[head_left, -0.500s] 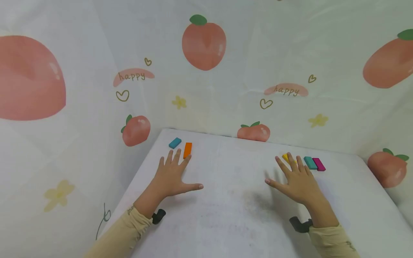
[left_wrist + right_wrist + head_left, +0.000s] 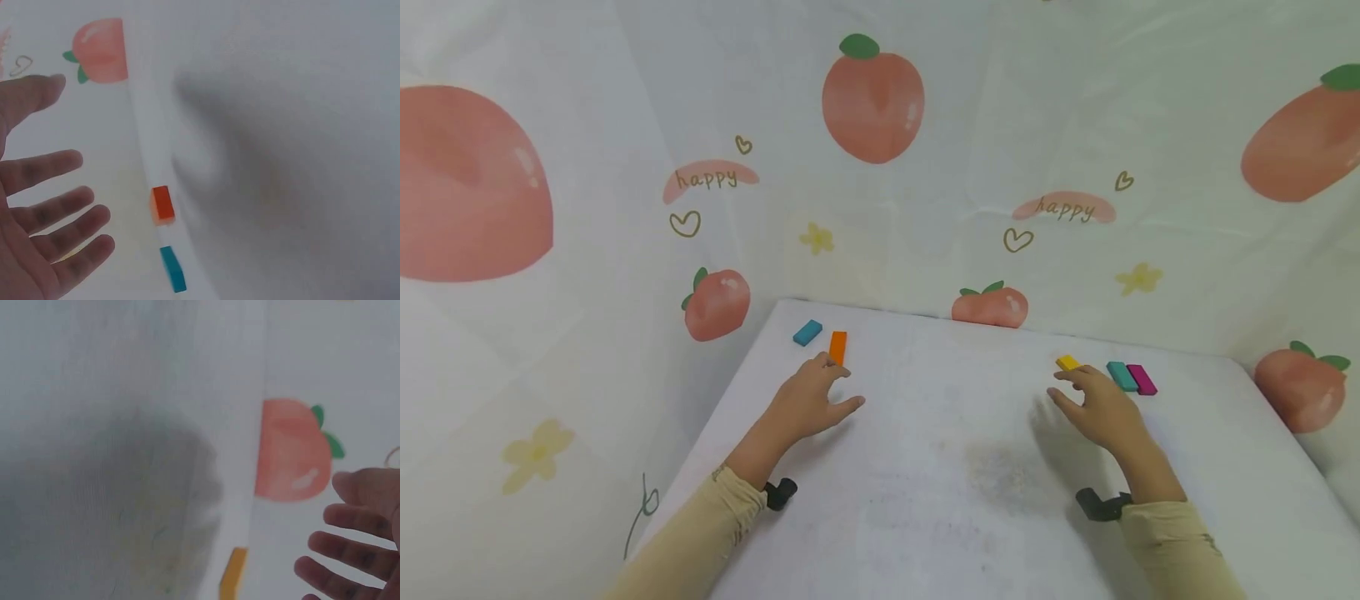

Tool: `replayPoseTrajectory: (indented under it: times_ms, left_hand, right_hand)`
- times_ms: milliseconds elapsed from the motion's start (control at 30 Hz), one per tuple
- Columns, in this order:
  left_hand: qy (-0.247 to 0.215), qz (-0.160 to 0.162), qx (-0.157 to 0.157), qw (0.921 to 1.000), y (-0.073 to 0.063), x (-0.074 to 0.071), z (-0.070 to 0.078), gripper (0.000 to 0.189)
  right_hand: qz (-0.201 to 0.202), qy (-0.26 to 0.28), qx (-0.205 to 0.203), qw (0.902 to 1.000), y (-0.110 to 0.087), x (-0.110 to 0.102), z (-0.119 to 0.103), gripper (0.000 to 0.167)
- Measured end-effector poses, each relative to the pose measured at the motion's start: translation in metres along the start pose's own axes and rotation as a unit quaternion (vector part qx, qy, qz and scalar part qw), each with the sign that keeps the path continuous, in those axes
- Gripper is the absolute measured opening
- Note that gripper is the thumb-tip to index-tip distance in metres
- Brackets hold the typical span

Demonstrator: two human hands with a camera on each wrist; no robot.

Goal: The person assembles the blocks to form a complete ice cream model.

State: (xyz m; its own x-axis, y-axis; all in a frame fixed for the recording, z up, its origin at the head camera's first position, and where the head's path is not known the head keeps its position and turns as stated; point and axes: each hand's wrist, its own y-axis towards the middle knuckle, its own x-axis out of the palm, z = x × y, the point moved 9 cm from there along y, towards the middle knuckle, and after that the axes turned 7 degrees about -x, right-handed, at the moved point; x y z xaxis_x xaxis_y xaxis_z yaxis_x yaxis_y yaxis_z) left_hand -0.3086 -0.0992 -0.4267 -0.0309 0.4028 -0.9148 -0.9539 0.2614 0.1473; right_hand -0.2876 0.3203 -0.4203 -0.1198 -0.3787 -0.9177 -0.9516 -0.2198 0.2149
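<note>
My left hand (image 2: 800, 402) hovers over the left side of the table, holding nothing, its thumb apart from loosely bent fingers. Just beyond its fingertips lies an orange block (image 2: 838, 343), with a blue block (image 2: 808, 333) to its left; the left wrist view has both, orange (image 2: 162, 204) and blue (image 2: 173, 269). On the right, my right hand (image 2: 1107, 408) is also raised and bare, fingers relaxed. It partly covers a yellow block (image 2: 1066, 362), which the right wrist view catches at its lower edge (image 2: 233, 575). Beyond that hand, a teal block (image 2: 1122, 376) touches a magenta block (image 2: 1142, 379).
The white table (image 2: 925, 467) has a faint greyish smudge near its middle. Behind and beside it hangs a white cloth (image 2: 940, 167) printed with peaches, hearts and flowers. A black strap piece (image 2: 781, 493) shows at the left wrist, another (image 2: 1099, 505) at the right.
Both hands had their fingers spread wide and straight; now the fingers are drawn in and bend downward. More of the yellow block shows. The blocks lie where they were.
</note>
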Motion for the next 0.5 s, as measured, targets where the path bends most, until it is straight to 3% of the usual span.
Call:
replayPoseTrajectory:
  times_ms: [233, 367, 500]
  left_hand:
    - [-0.052, 0.010, -0.043, 0.9976, 0.038, 0.013, -0.008, 0.052]
    - [-0.035, 0.030, -0.074, 0.9962, 0.058, 0.019, -0.018, 0.050]
    - [-0.025, 0.040, -0.103, 0.9935, 0.069, 0.028, -0.032, 0.045]
  right_hand:
    - [-0.004, 0.006, 0.047, 0.9989, 0.019, 0.007, 0.051, 0.041]
    - [-0.011, 0.001, 0.076, 0.9971, 0.027, 0.009, 0.072, 0.040]
    - [-0.020, 0.012, 0.089, 0.9957, 0.032, 0.014, 0.081, 0.039]
